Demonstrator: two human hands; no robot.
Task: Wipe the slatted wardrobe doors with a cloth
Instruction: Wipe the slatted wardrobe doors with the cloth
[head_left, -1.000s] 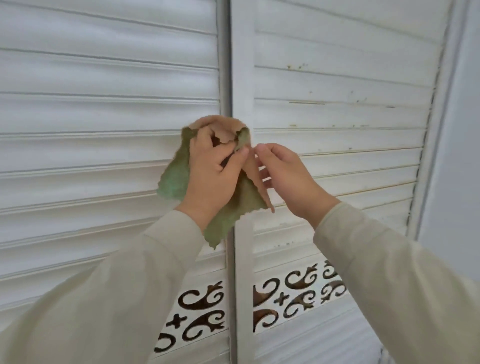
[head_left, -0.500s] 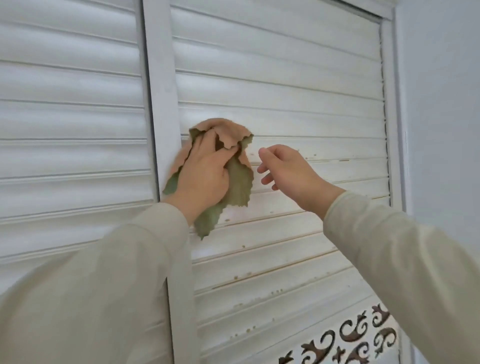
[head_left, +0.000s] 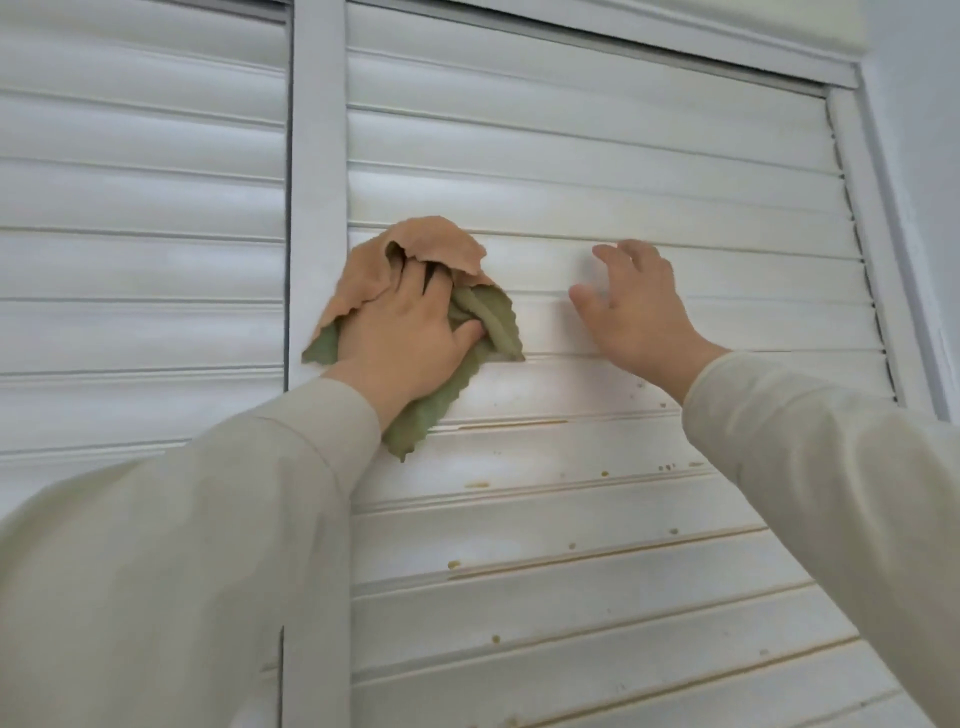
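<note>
Head view looks up at two white slatted wardrobe doors, the left door (head_left: 140, 208) and the right door (head_left: 597, 156), split by an upright white frame strip (head_left: 318, 156). The left hand (head_left: 402, 338) presses a cloth (head_left: 431, 244) against the right door, just beside the strip. Its fingers lie spread over the fabric, partly tucked under a folded flap, and the thumb digs into the bunched green part. The cloth is tan on one side and green on the other, with a wavy edge, and a green corner hangs down below the wrist. The right hand (head_left: 639, 317) holds nothing; its fingers are loosely spread and slightly bent, fingertips at or very near the slats, to the right of the cloth. Small yellowish spots (head_left: 477, 485) dot the lower slats of the right door. Pale cream sleeves (head_left: 182, 571) cover both arms.
</note>
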